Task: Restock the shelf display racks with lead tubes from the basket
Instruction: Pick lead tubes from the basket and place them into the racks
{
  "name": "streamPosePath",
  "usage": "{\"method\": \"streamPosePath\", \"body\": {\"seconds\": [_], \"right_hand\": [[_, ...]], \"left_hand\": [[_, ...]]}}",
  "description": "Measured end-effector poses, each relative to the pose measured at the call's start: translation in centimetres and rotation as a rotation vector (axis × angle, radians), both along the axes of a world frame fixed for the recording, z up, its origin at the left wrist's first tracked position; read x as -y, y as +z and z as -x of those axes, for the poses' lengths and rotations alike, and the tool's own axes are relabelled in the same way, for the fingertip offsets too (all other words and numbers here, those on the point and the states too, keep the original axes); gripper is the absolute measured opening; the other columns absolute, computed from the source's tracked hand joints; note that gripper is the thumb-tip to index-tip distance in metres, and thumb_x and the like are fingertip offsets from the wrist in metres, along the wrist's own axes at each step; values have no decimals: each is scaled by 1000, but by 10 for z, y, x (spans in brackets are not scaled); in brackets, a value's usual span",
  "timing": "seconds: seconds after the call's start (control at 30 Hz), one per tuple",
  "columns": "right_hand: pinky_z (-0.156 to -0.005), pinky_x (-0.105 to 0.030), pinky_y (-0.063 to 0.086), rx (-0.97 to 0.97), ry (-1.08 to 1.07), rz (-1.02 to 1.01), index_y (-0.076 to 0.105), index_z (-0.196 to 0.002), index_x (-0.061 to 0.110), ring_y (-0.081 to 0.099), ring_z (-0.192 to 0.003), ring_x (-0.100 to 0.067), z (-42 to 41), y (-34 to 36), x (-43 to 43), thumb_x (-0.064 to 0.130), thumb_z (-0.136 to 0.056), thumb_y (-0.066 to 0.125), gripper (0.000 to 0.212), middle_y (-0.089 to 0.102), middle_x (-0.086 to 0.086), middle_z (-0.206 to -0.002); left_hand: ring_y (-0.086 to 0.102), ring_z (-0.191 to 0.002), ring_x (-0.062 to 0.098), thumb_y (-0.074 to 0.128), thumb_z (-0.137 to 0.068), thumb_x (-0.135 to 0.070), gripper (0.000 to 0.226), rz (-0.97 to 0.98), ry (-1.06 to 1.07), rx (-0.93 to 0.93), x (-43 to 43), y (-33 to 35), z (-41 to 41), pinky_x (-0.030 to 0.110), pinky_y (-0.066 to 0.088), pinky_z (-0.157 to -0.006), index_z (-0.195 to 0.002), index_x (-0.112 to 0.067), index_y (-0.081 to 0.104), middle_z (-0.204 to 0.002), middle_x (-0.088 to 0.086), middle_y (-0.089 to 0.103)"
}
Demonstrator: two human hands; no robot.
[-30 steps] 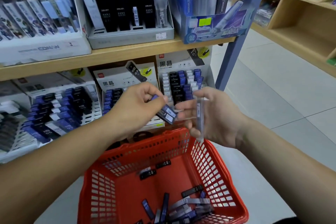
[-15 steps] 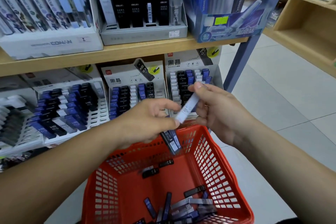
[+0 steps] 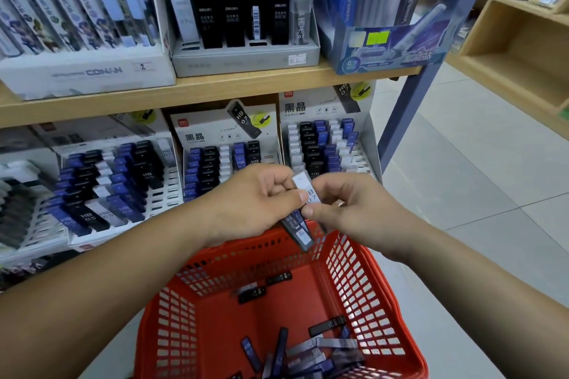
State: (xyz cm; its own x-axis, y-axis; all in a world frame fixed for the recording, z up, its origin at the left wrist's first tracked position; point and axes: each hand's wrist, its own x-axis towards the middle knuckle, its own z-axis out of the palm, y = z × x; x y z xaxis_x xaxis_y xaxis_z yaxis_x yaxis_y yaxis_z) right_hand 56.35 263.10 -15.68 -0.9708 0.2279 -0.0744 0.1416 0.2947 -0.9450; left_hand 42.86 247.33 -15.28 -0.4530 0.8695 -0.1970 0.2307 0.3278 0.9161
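Above the red basket (image 3: 172,317), my left hand (image 3: 249,203) grips a small bunch of dark blue lead tubes (image 3: 297,231) that point down from my fist. My right hand (image 3: 348,209) pinches a white lead tube (image 3: 304,189) marked HB 0.7, held right against the left hand's fingers. Several loose black, blue and grey lead tubes (image 3: 308,354) lie on the basket floor. The middle display rack (image 3: 228,160) and the right display rack (image 3: 326,148) stand on the lower shelf just behind my hands, with rows of black, blue and white tubes.
A left display rack (image 3: 104,188) with HB 0.5 tubes stands further left. The wooden upper shelf (image 3: 197,92) carries boxes of leads and pens. A blue shelf post (image 3: 409,108) rises at the right, with tiled floor (image 3: 462,178) and a wooden shelf unit (image 3: 517,49) beyond.
My hands have come together and risen slightly. The white tube in my right hand now stands against the left hand's fingers. The view has shifted closer to the shelf.
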Motion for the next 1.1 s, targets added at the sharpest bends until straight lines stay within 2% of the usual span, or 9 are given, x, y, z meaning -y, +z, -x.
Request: {"method": "streamPosePath", "body": {"seconds": [0.1,0.23,0.37,0.43,0.57,0.7,0.8,0.9,1.1], "right_hand": [[-66,-28,54,-30,-92,38,71,-117,20,68,-68,-20,0,5,-14,4,-91,75,30,75,-16,-84],[-82,-53,63,-84,-432,103,68,-105,12,75,-91,-32,-6,4,-53,14,-97,70,9,78,-11,-93],[-62,-28,56,-111,-667,40,73,-95,18,70,-84,-13,-5,-4,-76,29,-97,70,11,76,-4,-92],[-54,-23,51,-100,-688,-10,71,-94,21,67,-75,-8,0,-9,-80,27,-96,72,6,74,-4,-90],[-66,-51,59,-114,-693,-3,61,-96,23,70,-73,-35,4,-20,-90,14,-91,77,19,69,-20,-87],[-66,-55,61,-115,-707,-10,57,-89,22,71,-67,-33,-1,-32,-101,15,-91,72,17,72,-12,-81],[-69,-47,62,-118,-729,-71,60,-88,24,71,-73,-15,-2,-33,-109,22,-93,69,11,72,2,-81],[-59,-24,57,-107,-756,-57,60,-93,23,66,-76,-2,-2,-35,-110,22,-99,66,8,67,11,-92],[-75,-45,64,-71,-737,159,56,-100,25,71,-84,-18,-3,-43,-102,23,-105,57,5,74,5,-89]], "left_hand": [[27,-42,12,61,-103,-30,19,-7,51,-34,-5,-2,0,22,22,-43,-94,-16,69,-55,-3,42],[30,-44,12,60,-103,-32,23,4,132,-138,-11,-1,1,18,30,-42,-91,-15,69,-55,-1,42],[28,-41,9,59,-104,-29,24,-54,177,-159,-34,0,-5,15,30,-43,-92,-10,68,-51,-2,40],[30,-40,8,59,-105,-27,23,-68,186,-177,-49,-1,-7,17,31,-44,-91,-10,67,-49,-5,41],[31,-41,10,59,-104,-29,23,-53,204,-243,-69,-6,-7,19,31,-44,-90,-13,66,-49,-4,42],[40,-41,9,57,-105,-28,20,-41,225,-298,-78,-10,-4,28,44,-47,-93,-16,67,-52,-4,49],[45,-45,10,58,-105,-27,18,-58,230,-324,-87,-11,1,43,56,-61,-94,-16,68,-52,-5,51],[42,-46,9,58,-105,-24,19,-80,193,-354,-93,-12,1,25,42,-51,-92,-13,66,-52,-8,48],[46,-53,12,59,-104,-25,20,-83,171,-396,-91,-24,2,30,40,-59,-86,-19,64,-58,-5,50]]}}
